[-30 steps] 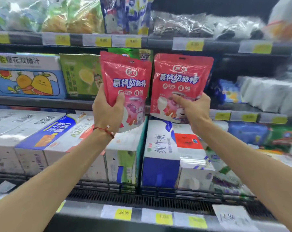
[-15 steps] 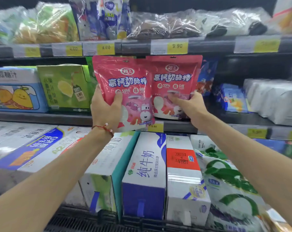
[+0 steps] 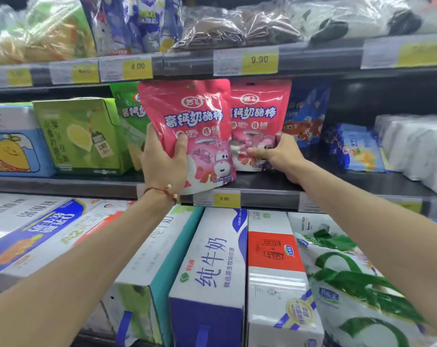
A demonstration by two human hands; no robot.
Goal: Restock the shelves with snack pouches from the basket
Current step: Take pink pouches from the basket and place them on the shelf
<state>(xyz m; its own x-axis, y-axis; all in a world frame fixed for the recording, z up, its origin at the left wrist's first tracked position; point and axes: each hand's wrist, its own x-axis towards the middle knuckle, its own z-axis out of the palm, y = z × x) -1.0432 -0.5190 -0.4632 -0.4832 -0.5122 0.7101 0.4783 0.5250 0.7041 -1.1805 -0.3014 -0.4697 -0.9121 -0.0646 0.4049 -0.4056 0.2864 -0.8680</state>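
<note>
Head view: A person is reaching both arms into a shop chiller, each hand holding a red snack pouch at the middle shelf (image 3: 267, 196). The left hand (image 3: 163, 166), a red string bracelet (image 3: 162, 191) on its wrist, is gripping the front red pouch (image 3: 192, 113) by its lower left corner, thumb across the face and fingers curled behind. That pouch is leaning slightly, its bottom edge hanging over the shelf's front lip, just above a yellow 9.90 price tag (image 3: 227, 198). The right hand (image 3: 278, 155) is pinching the second red pouch (image 3: 261, 113) at its lower right, fingers curled against the printed front. This pouch is standing upright farther back, its base down on the shelf board and its left side hidden behind the front pouch. A green pouch (image 3: 127, 111) is showing behind the front pouch on the left, and a blue pouch (image 3: 307, 113) is standing just right of the second one. A green lemon-drink carton (image 3: 84, 136) is sitting farther left on the same shelf, and blue packets (image 3: 357, 151) are lying to the right. Milk cartons (image 3: 212, 271) are filling the tier below, under the forearms.
</note>
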